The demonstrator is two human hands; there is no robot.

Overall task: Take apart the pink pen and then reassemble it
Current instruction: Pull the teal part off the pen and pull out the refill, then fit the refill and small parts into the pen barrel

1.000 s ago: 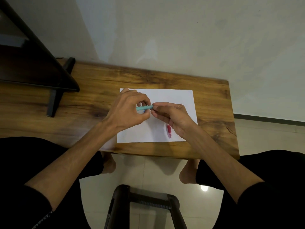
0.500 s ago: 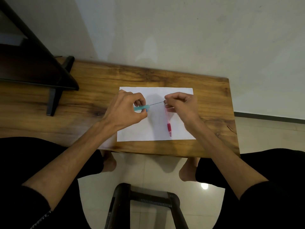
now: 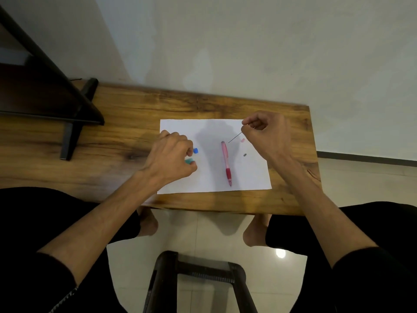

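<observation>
Pink pen (image 3: 226,162) lies on the white paper (image 3: 214,177) on the wooden counter (image 3: 126,123), tip toward the near edge, no hand on it. Right hand (image 3: 266,134) is raised over the paper's far right corner, fingers (image 3: 247,123) pinched on a thin dark rod (image 3: 234,138). Left hand (image 3: 170,154) is curled at the paper's left side, fingers closed on a teal piece (image 3: 189,161). Small blue cap (image 3: 195,150) just beside it; small pink piece (image 3: 242,140) and dark bit (image 3: 245,155) lie right of the pen
</observation>
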